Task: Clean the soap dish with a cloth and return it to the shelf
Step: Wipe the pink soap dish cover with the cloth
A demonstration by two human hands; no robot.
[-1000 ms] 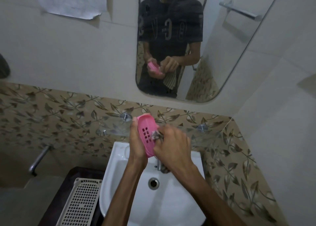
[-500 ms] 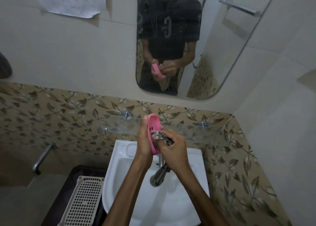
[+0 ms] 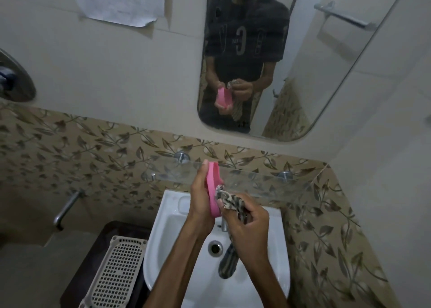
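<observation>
Pink soap dish [image 3: 213,188] is held on edge over the washbasin [image 3: 170,216], long axis pointing up toward the glass shelf [image 3: 268,181] just behind it. Left hand [image 3: 201,198] grips its back, fingers curled round; right hand [image 3: 247,223] pinches the striped cloth [image 3: 229,201] against its inner face. Shelf's nearer the left, I'd say.

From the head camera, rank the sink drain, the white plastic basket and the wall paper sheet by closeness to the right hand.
From the right hand:
1. Sink drain, just below it in the basin.
2. White plastic basket, lower left beside the sink.
3. Paper sheet, high on the wall, upper left.
</observation>
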